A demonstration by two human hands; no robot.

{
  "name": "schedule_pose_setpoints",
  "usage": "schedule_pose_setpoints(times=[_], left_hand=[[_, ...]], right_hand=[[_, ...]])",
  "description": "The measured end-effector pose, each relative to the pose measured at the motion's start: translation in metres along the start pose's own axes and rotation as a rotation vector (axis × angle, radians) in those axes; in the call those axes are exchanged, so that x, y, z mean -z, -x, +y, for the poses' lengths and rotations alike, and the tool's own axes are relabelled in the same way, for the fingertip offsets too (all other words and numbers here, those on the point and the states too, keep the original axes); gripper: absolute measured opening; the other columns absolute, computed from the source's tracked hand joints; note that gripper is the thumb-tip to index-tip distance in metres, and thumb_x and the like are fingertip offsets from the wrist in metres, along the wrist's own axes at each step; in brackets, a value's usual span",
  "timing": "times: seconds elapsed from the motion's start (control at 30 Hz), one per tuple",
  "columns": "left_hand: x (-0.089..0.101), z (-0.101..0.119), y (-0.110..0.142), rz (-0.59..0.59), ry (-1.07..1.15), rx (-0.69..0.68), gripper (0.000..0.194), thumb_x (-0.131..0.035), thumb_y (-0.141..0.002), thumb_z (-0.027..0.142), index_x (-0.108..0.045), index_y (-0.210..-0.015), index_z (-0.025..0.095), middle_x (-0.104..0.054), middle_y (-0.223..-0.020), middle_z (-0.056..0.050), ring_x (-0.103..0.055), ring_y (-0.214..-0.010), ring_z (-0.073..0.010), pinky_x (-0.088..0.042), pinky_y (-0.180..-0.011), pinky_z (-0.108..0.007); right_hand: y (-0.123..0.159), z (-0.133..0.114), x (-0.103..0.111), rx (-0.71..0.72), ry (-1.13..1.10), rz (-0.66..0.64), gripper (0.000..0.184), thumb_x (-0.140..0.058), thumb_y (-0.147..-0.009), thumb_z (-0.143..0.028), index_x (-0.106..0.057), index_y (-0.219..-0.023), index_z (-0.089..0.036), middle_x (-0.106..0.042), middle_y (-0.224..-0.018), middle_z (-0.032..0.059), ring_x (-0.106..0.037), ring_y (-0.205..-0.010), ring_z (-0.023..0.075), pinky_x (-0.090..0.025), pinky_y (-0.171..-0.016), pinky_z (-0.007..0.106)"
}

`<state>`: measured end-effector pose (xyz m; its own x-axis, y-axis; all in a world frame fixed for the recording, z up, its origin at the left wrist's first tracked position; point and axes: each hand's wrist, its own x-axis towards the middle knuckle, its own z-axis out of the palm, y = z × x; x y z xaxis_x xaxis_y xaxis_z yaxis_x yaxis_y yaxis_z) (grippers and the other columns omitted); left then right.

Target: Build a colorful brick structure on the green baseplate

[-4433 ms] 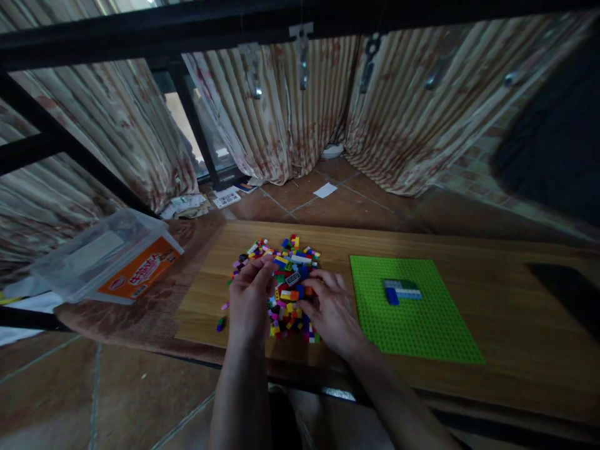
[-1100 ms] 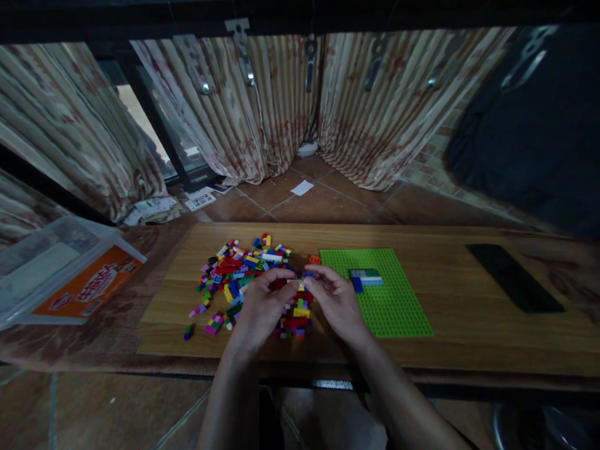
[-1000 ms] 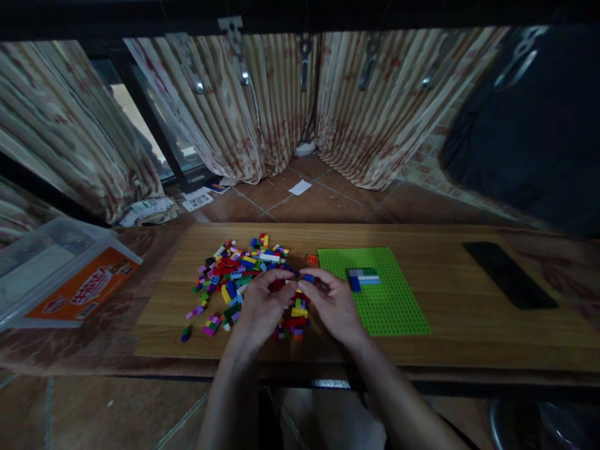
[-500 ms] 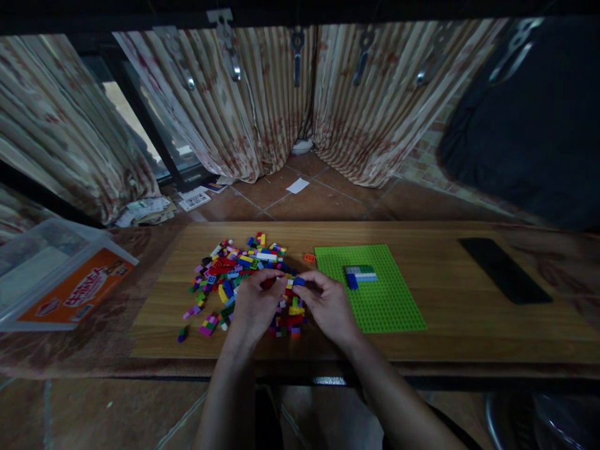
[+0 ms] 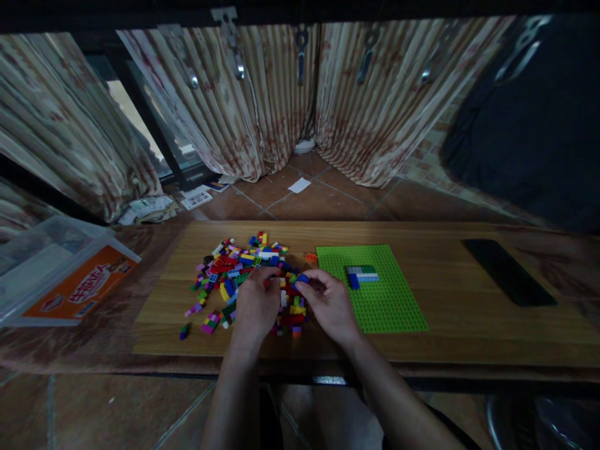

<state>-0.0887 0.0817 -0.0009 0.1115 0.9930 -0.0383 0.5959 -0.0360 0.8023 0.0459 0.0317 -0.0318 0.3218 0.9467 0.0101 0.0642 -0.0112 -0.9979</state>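
A heap of mixed toy bricks [image 5: 234,262] lies on the wooden board, and both hands are over its right side. My right hand [image 5: 332,306] pinches a blue brick [image 5: 302,279] between thumb and fingertips. Just left of it, my left hand [image 5: 255,306] is closed with its fingers curled down; a bit of red shows by it, but what it holds is hidden. To the right lies a green baseplate [image 5: 389,306], bearing a small group of grey, green, white and blue bricks [image 5: 363,274]. One orange brick [image 5: 310,257] rests by the plate's far left corner.
A clear plastic box [image 5: 60,234] with an orange label stands at the left. On the board's right side lies a dark flat rectangular object [image 5: 509,272]. A small loose brick piece [image 5: 184,332] sits near the front left. Striped curtains [image 5: 262,106] hang beyond the table.
My left fingertips have drawn back slightly from the blue brick and curled downward. My right hand keeps the brick, now tilted a little. The whole view has shifted slightly.
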Motion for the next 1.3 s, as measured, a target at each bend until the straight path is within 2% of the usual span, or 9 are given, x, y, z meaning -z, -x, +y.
schedule_pose_setpoints(times=[0.17,0.37,0.53,0.63,0.87,1.03,1.1,1.2,1.3], left_hand=[[-0.001,0.001,0.0,-0.05,0.249,0.07,0.032,-0.056,-0.082,0.031,-0.068,-0.109,0.02,-0.071,-0.095,-0.005,-0.064,-0.06,-0.0141,-0.048,-0.054,-0.025],[0.004,0.019,0.008,-0.314,0.523,0.104,0.035,-0.058,-0.081,0.035,-0.067,-0.108,0.015,-0.066,-0.07,-0.001,-0.057,-0.057,-0.0116,-0.043,-0.051,-0.02],[0.008,0.024,0.011,-0.362,0.598,0.075,0.045,-0.066,-0.075,0.028,-0.063,-0.117,0.015,-0.067,-0.081,-0.002,-0.059,-0.069,-0.0123,-0.047,-0.061,-0.021],[0.008,0.024,0.01,-0.363,0.585,0.087,0.041,-0.067,-0.074,0.028,-0.065,-0.112,0.013,-0.065,-0.073,-0.001,-0.059,-0.069,-0.013,-0.047,-0.062,-0.022],[0.005,0.021,0.01,-0.368,0.621,0.067,0.029,-0.069,-0.072,0.029,-0.068,-0.097,0.015,-0.06,-0.062,0.003,-0.054,-0.058,-0.0096,-0.044,-0.055,-0.019],[0.001,0.014,0.008,-0.258,0.597,0.086,0.028,-0.071,-0.07,0.031,-0.066,-0.093,0.014,-0.064,-0.071,0.001,-0.054,-0.057,-0.0089,-0.043,-0.053,-0.019],[0.0,0.012,0.007,-0.256,0.578,0.085,0.03,-0.069,-0.072,0.033,-0.066,-0.096,0.015,-0.065,-0.076,0.0,-0.056,-0.06,-0.0103,-0.044,-0.054,-0.02],[0.001,0.011,0.005,-0.251,0.414,0.043,0.027,-0.064,-0.076,0.031,-0.066,-0.099,0.016,-0.066,-0.076,-0.001,-0.059,-0.062,-0.0132,-0.046,-0.057,-0.024],[0.0,0.011,0.005,-0.182,0.123,-0.076,0.021,-0.058,-0.078,0.023,-0.068,-0.095,0.016,-0.069,-0.082,-0.004,-0.062,-0.071,-0.0162,-0.049,-0.067,-0.027]], right_hand=[[-0.002,-0.005,-0.002,-0.093,-0.264,0.059,0.022,-0.076,-0.067,-0.037,-0.068,-0.08,-0.02,-0.069,-0.074,-0.0007,-0.064,-0.068,0.0152,-0.052,-0.066,0.028],[-0.001,-0.015,-0.001,-0.265,-0.639,0.028,0.028,-0.084,-0.059,-0.032,-0.07,-0.079,-0.019,-0.07,-0.071,-0.0022,-0.064,-0.064,0.0106,-0.053,-0.065,0.024],[0.0,-0.019,0.003,-0.413,-0.785,-0.075,0.027,-0.085,-0.061,-0.029,-0.07,-0.079,-0.016,-0.069,-0.069,-0.0016,-0.063,-0.061,0.0082,-0.051,-0.059,0.019],[0.0,-0.019,0.006,-0.466,-0.789,-0.11,0.026,-0.084,-0.062,-0.028,-0.071,-0.081,-0.016,-0.07,-0.069,-0.001,-0.062,-0.059,0.0071,-0.048,-0.055,0.016],[0.0,-0.016,0.009,-0.429,-0.784,-0.057,0.026,-0.086,-0.059,-0.027,-0.073,-0.078,-0.016,-0.067,-0.065,-0.0021,-0.057,-0.055,0.0051,-0.047,-0.052,0.015],[0.0,-0.019,0.007,-0.359,-0.698,0.085,0.03,-0.088,-0.051,-0.029,-0.072,-0.074,-0.018,-0.067,-0.065,-0.0028,-0.059,-0.056,0.0077,-0.049,-0.053,0.019],[0.0,-0.021,0.009,-0.331,-0.644,0.113,0.032,-0.088,-0.049,-0.031,-0.072,-0.075,-0.019,-0.068,-0.067,-0.0023,-0.061,-0.057,0.0093,-0.051,-0.054,0.022],[0.0,-0.022,0.023,-0.248,-0.498,0.123,0.035,-0.085,-0.055,-0.036,-0.073,-0.084,-0.02,-0.067,-0.067,-0.0022,-0.061,-0.057,0.0103,-0.052,-0.053,0.024],[0.0,-0.019,0.057,-0.168,-0.259,0.176,0.035,-0.081,-0.061,-0.04,-0.072,-0.088,-0.02,-0.067,-0.067,-0.0009,-0.061,-0.057,0.0117,-0.051,-0.052,0.025]])
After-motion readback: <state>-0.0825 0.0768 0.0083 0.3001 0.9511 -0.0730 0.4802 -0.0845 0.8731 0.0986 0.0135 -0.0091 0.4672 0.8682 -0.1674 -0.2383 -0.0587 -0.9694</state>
